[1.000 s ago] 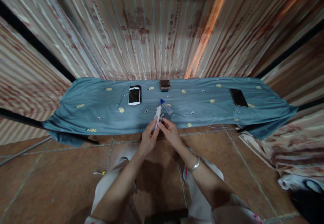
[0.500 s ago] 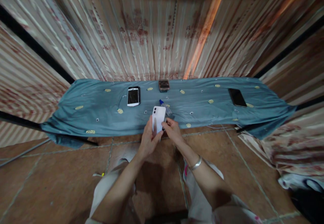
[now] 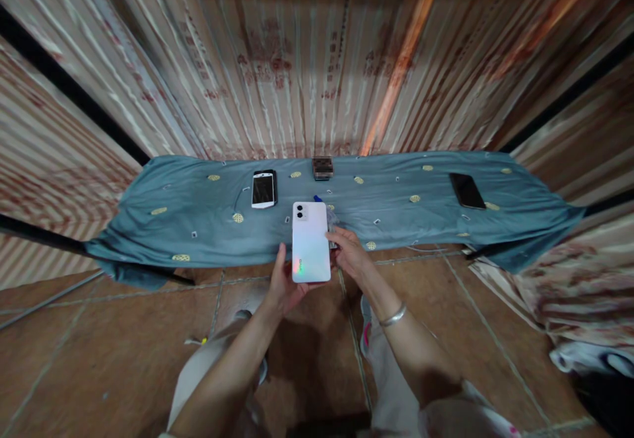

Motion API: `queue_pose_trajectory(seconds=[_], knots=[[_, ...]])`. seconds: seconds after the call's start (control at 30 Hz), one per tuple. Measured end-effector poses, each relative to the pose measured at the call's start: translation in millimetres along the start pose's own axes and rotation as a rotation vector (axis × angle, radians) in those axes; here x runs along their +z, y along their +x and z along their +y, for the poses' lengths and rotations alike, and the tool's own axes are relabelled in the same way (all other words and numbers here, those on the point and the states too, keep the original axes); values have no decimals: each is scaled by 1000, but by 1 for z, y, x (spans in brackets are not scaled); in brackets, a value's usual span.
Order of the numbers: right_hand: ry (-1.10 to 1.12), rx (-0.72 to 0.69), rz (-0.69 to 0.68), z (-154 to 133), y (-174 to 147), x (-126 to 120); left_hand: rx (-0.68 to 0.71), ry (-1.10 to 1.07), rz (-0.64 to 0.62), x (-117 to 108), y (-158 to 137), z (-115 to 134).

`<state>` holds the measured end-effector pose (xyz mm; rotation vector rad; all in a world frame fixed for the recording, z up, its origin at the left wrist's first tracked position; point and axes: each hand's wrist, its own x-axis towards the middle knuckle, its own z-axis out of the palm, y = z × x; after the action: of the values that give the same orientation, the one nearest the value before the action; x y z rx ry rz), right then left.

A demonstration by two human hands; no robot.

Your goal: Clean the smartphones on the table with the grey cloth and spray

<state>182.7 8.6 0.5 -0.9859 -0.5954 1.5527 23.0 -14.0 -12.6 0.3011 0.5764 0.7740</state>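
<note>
A white, shiny smartphone (image 3: 311, 243) is held up in front of the bench's near edge, its back with two camera lenses facing me. My right hand (image 3: 349, 253) pinches its right edge between thumb and fingers. From below, my left hand (image 3: 287, 286) bears its lower end, the fingers reaching under it and the thumb apart from its left side. Behind the phone, a small clear bottle with a blue cap (image 3: 317, 199) is mostly hidden.
A blue patterned cloth (image 3: 396, 223) covers the long bench. On it are a white-framed phone (image 3: 263, 189) over a dark one, a small dark box (image 3: 323, 168) and a black phone (image 3: 467, 191) at the right. Striped curtains (image 3: 277, 61) hang behind; tiled floor (image 3: 139, 352) lies below.
The smartphone now shows its back fully and looks larger. My left thumb has come off it, and that hand has shifted lower. My right hand stays at its right edge.
</note>
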Motion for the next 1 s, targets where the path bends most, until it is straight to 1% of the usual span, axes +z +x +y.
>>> queue_pose_trajectory(seconds=[0.07,0.13,0.27,0.4,0.47,0.53,0.6,0.67,0.73,0.8,0.83,0.9,1.0], knots=[[-29,36,-27,1,-1,2,-15,-39,-46,3,-1,-3],[-64,65,-50,2,-2,3,-14,-71,-48,4,1,-4],[-92,50,-54,4,-3,5,-2,-94,8,4,4,-6],[-100,-6,-35,8,2,5,27,-61,63,6,3,-5],[-126,-76,8,9,7,2,38,-42,95,7,1,-6],[-196,-186,70,9,12,-2,39,-25,118,8,1,-7],[-355,-332,125,10,13,-6,46,-21,129,9,1,-8],[-603,-481,134,12,11,-8,61,-33,141,9,3,-9],[-853,-625,83,16,4,-7,87,-64,172,10,4,-9],[-1030,-773,-10,21,-5,-4,124,-97,221,10,6,-9],[-1096,-825,-55,24,-10,-1,143,-107,243,10,7,-9],[-1189,-881,-129,30,-19,5,172,-111,274,8,8,-8],[-1252,-906,-212,37,-28,13,188,-133,325,5,10,-6]])
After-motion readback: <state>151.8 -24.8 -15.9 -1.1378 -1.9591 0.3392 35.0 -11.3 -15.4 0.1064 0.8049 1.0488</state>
